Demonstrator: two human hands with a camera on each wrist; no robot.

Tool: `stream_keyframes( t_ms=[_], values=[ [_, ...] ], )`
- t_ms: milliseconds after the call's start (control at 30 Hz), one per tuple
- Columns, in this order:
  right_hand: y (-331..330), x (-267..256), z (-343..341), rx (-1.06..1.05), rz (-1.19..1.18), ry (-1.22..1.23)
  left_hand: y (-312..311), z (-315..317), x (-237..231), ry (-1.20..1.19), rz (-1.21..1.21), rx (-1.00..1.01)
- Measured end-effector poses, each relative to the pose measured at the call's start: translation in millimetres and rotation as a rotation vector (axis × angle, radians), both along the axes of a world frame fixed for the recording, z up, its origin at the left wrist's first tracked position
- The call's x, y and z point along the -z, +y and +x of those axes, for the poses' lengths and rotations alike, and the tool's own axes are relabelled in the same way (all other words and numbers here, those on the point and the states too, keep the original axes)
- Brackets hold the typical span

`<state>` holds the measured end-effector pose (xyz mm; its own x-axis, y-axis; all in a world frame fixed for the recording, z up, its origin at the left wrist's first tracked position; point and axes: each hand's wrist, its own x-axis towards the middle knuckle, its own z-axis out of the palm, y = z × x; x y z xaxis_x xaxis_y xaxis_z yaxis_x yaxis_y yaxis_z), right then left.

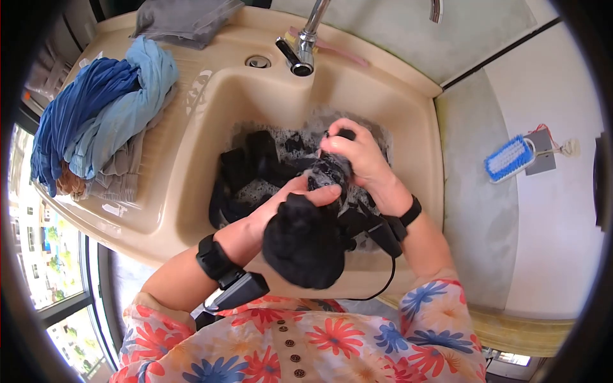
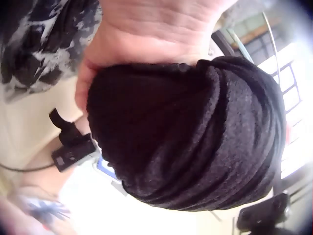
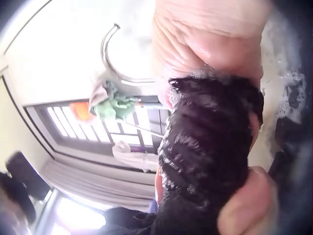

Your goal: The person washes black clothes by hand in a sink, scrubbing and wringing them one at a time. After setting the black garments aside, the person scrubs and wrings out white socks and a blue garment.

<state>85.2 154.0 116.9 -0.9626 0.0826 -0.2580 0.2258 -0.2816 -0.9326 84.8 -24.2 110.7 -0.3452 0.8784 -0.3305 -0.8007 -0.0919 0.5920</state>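
Observation:
Both hands grip one black cloth garment [image 1: 303, 246] above the sink basin [image 1: 262, 96]. My left hand [image 1: 281, 207] holds its middle, with a dry-looking bunched end hanging back over the wrist. Further along, my right hand [image 1: 364, 153] pinches the upper end between thumb and fingers. Between the hands the cloth is twisted, wet and flecked with suds, as the right wrist view shows on the garment [image 3: 205, 147]. The left wrist view is mostly filled by the folded bulk of the garment [image 2: 186, 137]. Below lie more black clothes [image 1: 255, 153] in foamy water.
A chrome faucet [image 1: 306, 48] stands behind the basin. Blue clothes [image 1: 102, 108] are heaped on the ribbed drainboard at left, and a grey cloth [image 1: 182, 22] lies at the back. A blue-and-white scrub brush [image 1: 509, 157] hangs on the right wall.

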Motion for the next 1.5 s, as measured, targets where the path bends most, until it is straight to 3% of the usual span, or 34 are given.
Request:
stream_keyframes(
  t_ms=[33, 67, 133, 167, 233, 267, 333, 367, 400, 500, 600, 667, 733, 767, 800, 867, 933, 1033, 1067, 1100, 1167, 1267, 1333, 1367, 1433, 1467, 1500],
  values=[
    [1, 12, -4, -0.017, 0.175, 0.023, 6, -1, 11, 0.230, -0.011, 0.000],
    [2, 27, -6, -0.033, 0.351, 0.046, 11, -2, 24, 0.228, -0.018, 0.012],
    [0, 54, -7, 0.033, 0.707, 0.040, 20, -6, 50, 0.501, -0.376, 0.032],
    [-2, 66, -7, 0.089, 0.709, 0.032, 22, -9, 62, 0.516, -0.378, 0.036],
    [3, 90, -6, 0.132, 0.630, -0.048, 20, -16, 79, 0.858, -0.591, 0.065],
    [2, 88, -6, 0.152, 0.623, -0.043, 16, -22, 66, 0.873, -0.589, 0.081],
    [-2, 84, 0, 0.264, 0.315, 0.049, 1, -38, 39, 1.073, -0.658, 0.073],
    [-10, 38, 14, 0.141, 0.039, -0.231, -7, -47, 32, 1.153, -0.641, -0.002],
    [-3, 38, 20, 0.158, 0.030, -0.228, -15, -58, 25, 1.232, -0.618, -0.080],
    [27, 47, 39, -0.183, 0.282, -0.298, -41, -100, -18, 1.440, -0.712, -0.252],
    [83, 91, 57, -0.107, 0.539, -0.411, -67, -171, -37, 1.672, -0.720, -0.376],
    [118, 110, 67, -0.079, 0.805, -0.509, -70, -198, -66, 1.852, -1.074, -0.225],
    [150, 132, 73, -0.121, 0.921, -0.518, -68, -216, -75, 1.961, -1.203, -0.151],
    [158, 136, 75, -0.153, 1.111, -0.492, -66, -225, -74, 2.070, -1.329, -0.073],
    [164, 140, 78, -0.187, 1.300, -0.465, -66, -239, -66, 2.065, -1.324, -0.067],
    [167, 144, 79, -0.229, 1.300, -0.461, -65, -260, -48, 2.343, -1.369, -0.033],
    [158, 150, 79, -0.241, 1.303, -0.449, -56, -264, -33, 2.384, -1.418, 0.034],
    [140, 169, 82, -0.424, 1.231, -0.528, -47, -265, -19, 2.225, -1.502, -0.009],
    [127, 158, 77, -0.533, 1.247, -0.640, -49, -257, -16, 2.073, -1.434, 0.054],
    [124, 167, 79, -0.539, 1.288, -0.603, -51, -247, -11, 1.924, -1.360, 0.121],
    [122, 195, 88, -0.545, 1.315, -0.580, -52, -234, -11, 1.960, -1.381, 0.169],
    [130, 211, 77, -0.514, 1.403, -0.492, -51, -240, -15, 1.959, -1.366, 0.237],
    [136, 211, 74, -0.303, 1.260, -0.375, -49, -242, -17, 1.963, -1.370, 0.252],
    [137, 204, 73, -0.220, 1.250, -0.139, -46, -244, -15, 1.966, -1.425, 0.255],
    [154, 167, 58, -0.219, 1.217, -0.234, -44, -249, -9, 1.955, -1.477, 0.274],
    [164, 153, 49, -0.215, 1.184, -0.325, -46, -257, -8, 2.088, -1.416, 0.173],
    [181, 163, 45, -0.067, 1.047, -0.312, -48, -266, -7, 2.217, -1.347, 0.064]
  ],
)
